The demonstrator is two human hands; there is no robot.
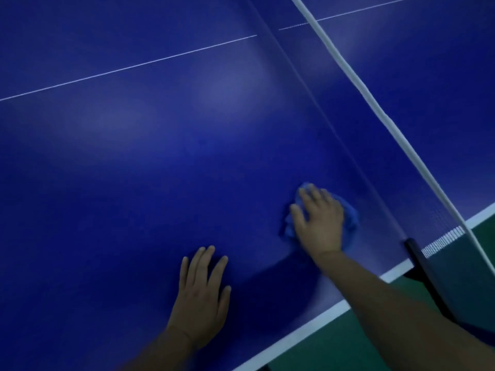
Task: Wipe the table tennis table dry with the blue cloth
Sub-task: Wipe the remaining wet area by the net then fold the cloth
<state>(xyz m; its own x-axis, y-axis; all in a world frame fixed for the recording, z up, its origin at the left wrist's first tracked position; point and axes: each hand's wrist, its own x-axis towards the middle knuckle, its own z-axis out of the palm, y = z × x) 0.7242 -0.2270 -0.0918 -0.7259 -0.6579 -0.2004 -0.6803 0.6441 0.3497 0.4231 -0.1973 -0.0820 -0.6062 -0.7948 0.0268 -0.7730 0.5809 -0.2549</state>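
Two hands on show, both mine; my left hand (202, 298) lies flat on the dark blue table tennis surface (134, 170), fingers straight and a little spread, grasping nothing; my right hand (318, 223) is stretched out ahead and to the right, palm down, fingers straight and fanned, pressing on the one crumpled blue cloth (351, 218) rather than clenching it. One cloth only; it sits bunched under my right palm, touching the surface, with folds poking out on the left of my fingers and on the right of my wrist; it lies near the side edge and just short of the net.

One dark mesh net with a white top band (375, 103) crosses the upper right on a slant; one black net post (420, 261) clamps it at the side edge, to the right of my right forearm. Two kinds of white marking: one thin white centre line (128, 67) running across the far part of the surface and carrying on beyond the net; one broad white edge stripe (308, 328) along the near side, passing under my right forearm. Beyond that stripe, green floor (348, 349) at the lower right. Soft pale reflections sit on the blue between the centre line and my hands; I cannot tell whether any of it is wet.
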